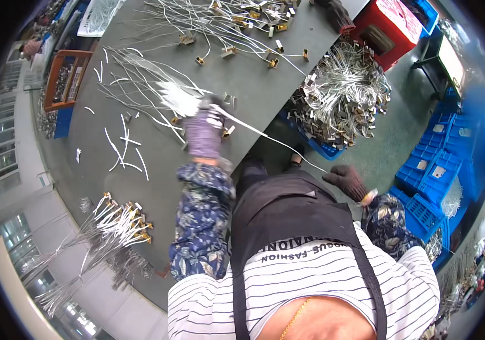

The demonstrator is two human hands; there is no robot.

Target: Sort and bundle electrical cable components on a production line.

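Head view: smooth, thin white wire (267, 136), gently bowed; flat grey table (160, 198); blurred white bundle (179, 101).
Wire position: slants from the left hand (204, 133) past the table edge to the right fingertips.
Purple knit glove: left hand touches the bundle; blur hides how far it closes.
Dark knit glove: right hand (347, 180), fingers together at the wire; cannot tell if pinching.

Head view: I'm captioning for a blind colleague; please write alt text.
A white wire runs from the blurred, gloved left hand, over a grey table, to the gloved right hand. Bundled wires lie at the table's left; at right stands a blue crate heaped with more wires.
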